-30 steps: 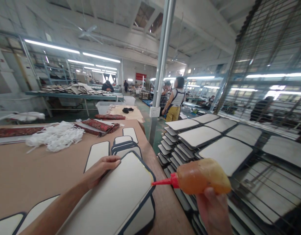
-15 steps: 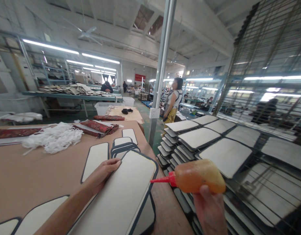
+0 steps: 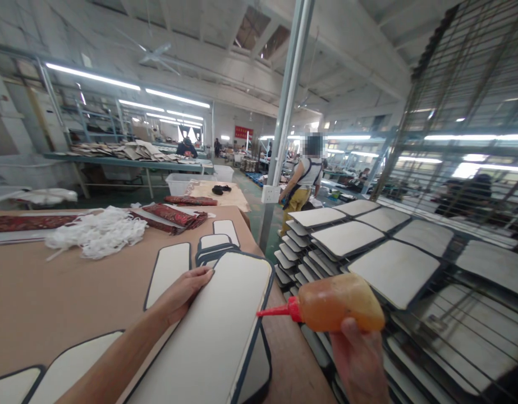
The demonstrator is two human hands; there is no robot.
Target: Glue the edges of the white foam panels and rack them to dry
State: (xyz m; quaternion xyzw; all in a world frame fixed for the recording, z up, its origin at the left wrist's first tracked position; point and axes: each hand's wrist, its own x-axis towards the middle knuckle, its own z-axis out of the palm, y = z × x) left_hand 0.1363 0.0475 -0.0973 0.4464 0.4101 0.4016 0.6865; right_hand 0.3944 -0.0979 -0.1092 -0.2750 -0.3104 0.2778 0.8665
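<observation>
My left hand (image 3: 192, 289) grips the left edge of a long cream panel (image 3: 212, 325) with a dark border and rounded corners. The panel lies tilted over other bordered panels on the brown table. In my right hand (image 3: 357, 353) is a squeeze bottle (image 3: 338, 303) of amber liquid, held on its side with its red nozzle (image 3: 279, 310) pointing left. The nozzle tip meets the panel's right border. A thin yellowish line runs along the border near the top right corner. Beneath the panel, another dark-edged panel (image 3: 261, 365) shows at the right.
Smaller bordered panels (image 3: 168, 275) lie on the brown table (image 3: 94, 286), with a heap of white strips (image 3: 96, 233) and red patterned rolls (image 3: 170, 216) behind. Racks of stacked panels (image 3: 393, 269) stand at the right. A metal post (image 3: 284, 112) and a person (image 3: 303, 185) are beyond.
The nozzle tip has shifted slightly down along the panel's right border. My left hand keeps its hold. The view has turned a little left, and the person beyond the post has turned away.
</observation>
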